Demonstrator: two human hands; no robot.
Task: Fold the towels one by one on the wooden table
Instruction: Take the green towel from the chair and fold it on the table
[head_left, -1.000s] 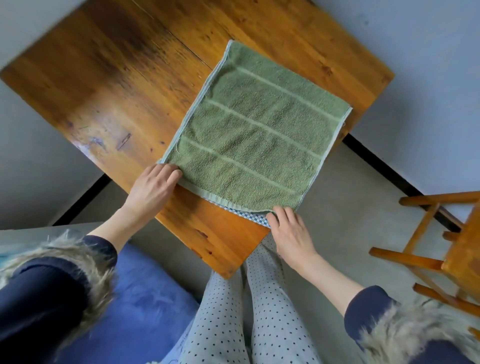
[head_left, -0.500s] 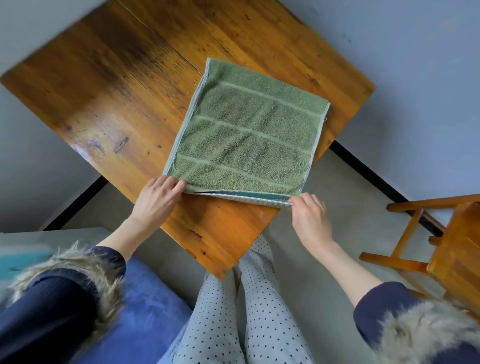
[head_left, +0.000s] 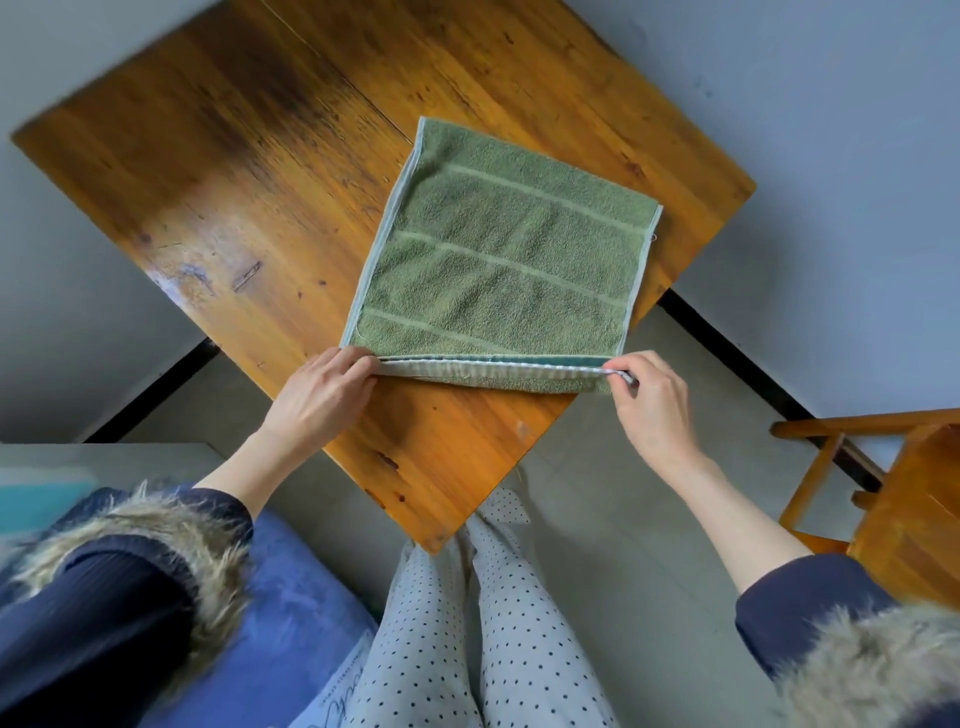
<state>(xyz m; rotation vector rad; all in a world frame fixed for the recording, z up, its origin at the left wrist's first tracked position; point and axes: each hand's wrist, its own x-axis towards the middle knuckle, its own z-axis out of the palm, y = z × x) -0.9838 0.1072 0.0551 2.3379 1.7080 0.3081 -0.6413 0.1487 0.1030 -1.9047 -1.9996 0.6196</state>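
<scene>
Green towel (head_left: 498, 260) is lying flat on the wooden table (head_left: 218, 171), right of centre, its near edge lifting. Left hand (head_left: 319, 397) is pinching the near-left corner; right hand (head_left: 652, 402) is pinching the near-right corner. Writing on the white fabric (head_left: 340, 693) at the near edge is not legible. Wooden chair (head_left: 893, 499) is standing to the right, blue cushion (head_left: 291, 613) near left.

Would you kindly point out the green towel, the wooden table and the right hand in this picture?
green towel (head_left: 498, 260), head view, middle of its flat striped top layer.
wooden table (head_left: 249, 171), head view, bare top left of the towel.
right hand (head_left: 652, 402), head view, back of the hand.
</scene>
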